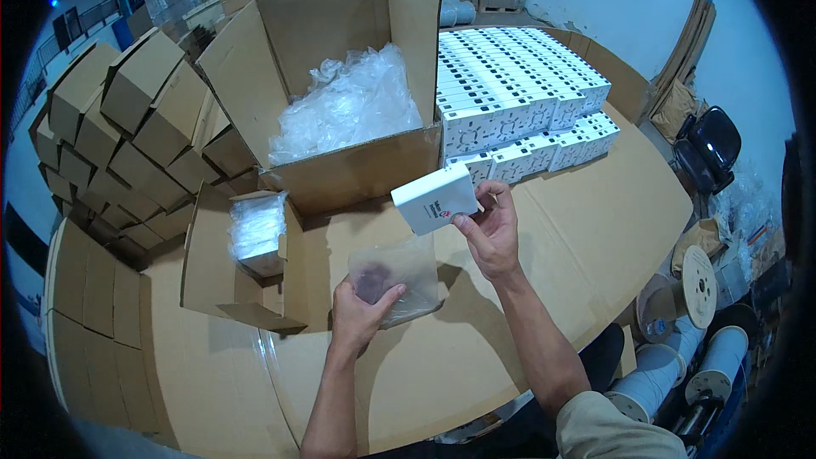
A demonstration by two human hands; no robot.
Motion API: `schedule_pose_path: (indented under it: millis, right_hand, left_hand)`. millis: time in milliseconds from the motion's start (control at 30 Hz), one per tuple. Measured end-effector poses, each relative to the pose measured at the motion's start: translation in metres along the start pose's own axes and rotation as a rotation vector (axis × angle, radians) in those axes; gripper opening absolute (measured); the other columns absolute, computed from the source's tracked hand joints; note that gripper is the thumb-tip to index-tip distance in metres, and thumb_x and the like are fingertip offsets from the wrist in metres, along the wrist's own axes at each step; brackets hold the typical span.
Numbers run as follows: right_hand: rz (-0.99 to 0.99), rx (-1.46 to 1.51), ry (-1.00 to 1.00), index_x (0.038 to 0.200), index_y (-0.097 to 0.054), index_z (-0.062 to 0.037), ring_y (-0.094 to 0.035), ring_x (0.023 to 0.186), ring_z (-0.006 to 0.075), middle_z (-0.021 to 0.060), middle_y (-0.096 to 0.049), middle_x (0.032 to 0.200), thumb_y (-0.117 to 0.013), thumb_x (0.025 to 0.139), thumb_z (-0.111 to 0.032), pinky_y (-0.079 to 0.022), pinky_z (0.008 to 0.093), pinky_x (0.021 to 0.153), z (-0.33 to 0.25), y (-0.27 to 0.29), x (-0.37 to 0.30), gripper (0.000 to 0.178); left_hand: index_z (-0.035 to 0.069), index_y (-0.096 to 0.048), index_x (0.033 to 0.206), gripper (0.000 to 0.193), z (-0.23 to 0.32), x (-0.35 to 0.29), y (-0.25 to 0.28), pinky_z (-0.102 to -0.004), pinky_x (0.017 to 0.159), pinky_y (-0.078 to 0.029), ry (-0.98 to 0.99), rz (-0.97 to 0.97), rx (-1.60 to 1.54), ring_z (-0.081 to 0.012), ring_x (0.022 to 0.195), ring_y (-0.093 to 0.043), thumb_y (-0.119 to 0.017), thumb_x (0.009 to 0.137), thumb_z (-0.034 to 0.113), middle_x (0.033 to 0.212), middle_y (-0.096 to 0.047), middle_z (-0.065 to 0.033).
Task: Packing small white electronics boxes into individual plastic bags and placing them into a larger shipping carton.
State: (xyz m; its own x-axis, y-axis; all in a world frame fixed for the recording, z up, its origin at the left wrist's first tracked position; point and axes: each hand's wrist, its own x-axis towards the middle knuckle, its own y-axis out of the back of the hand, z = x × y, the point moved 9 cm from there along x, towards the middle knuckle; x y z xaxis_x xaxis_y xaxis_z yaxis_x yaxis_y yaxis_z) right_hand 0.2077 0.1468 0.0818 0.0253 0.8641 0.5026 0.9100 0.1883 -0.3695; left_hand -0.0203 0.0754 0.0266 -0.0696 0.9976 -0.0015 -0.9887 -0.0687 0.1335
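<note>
My right hand [495,234] grips a small white box-shaped unit [435,199] by its right edge, its flat printed face turned up toward me. Lower and to the left, my left hand [365,306] pinches a clear plastic bag [412,276], with some fingers showing through the film. Bag and unit are apart, the unit being higher. Left of the bag stands an open small carton [293,276], partly filled with plastic-wrapped units [258,234]. Behind both hands a large open carton [357,163] holds a heap of clear plastic bags [353,106].
Stacked rows of white units [523,76] stand at the back right of the cardboard-covered table [586,229]. Brown cartons [140,127] are piled at the left, more cartons [93,289] below them. Cable spools [699,287] and a black chair [707,146] stand beyond the right edge.
</note>
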Motion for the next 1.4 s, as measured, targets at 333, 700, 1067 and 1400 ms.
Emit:
schedule_pose_path:
  millis: [333,700,1067,1400]
  right_hand:
    - [-0.082,-0.042,-0.024,0.118,-0.045,-0.0074,-0.055,0.109,0.0123,0.0048,-0.051,0.116,-0.068,0.086,0.011,-0.054,0.0294,0.091,-0.002,-0.009,-0.001,0.044]
    - [-0.142,-0.098,-0.139,0.114,-0.048,-0.0085,-0.056,0.097,0.0079,0.0020,-0.057,0.105,-0.074,0.086,0.001,-0.051,0.0246,0.082,0.009,-0.018,-0.004,0.039]
    - [-0.199,-0.092,-0.217,0.104,-0.048,-0.0071,-0.055,0.094,0.0098,0.0031,-0.057,0.099,-0.069,0.085,0.002,-0.048,0.0278,0.084,0.021,-0.017,-0.007,0.030]
    - [-0.209,-0.150,-0.207,0.101,-0.048,-0.0058,-0.055,0.093,0.0113,0.0042,-0.057,0.098,-0.067,0.083,0.002,-0.047,0.0286,0.087,0.025,-0.018,-0.007,0.027]
  left_hand:
    - [-0.002,-0.066,0.109,0.038,-0.003,-0.001,0.000,-0.0329,0.086,-0.055,0.060,0.024,-0.006,-0.0188,0.094,-0.069,-0.085,0.080,0.013,0.101,-0.072,-0.0113]
    - [-0.001,-0.066,0.114,0.040,-0.002,0.001,-0.002,-0.0341,0.091,-0.053,-0.026,-0.009,-0.007,-0.0183,0.099,-0.068,-0.084,0.081,0.011,0.106,-0.072,-0.0114]
    - [-0.002,-0.066,0.112,0.037,0.000,0.001,-0.007,-0.0338,0.091,-0.053,-0.056,-0.054,-0.021,-0.0177,0.099,-0.067,-0.083,0.081,0.008,0.106,-0.072,-0.0106]
    - [-0.001,-0.065,0.114,0.038,0.002,0.000,-0.007,-0.0325,0.088,-0.054,-0.031,-0.041,-0.070,-0.0154,0.097,-0.068,-0.083,0.082,0.010,0.105,-0.072,-0.0091]
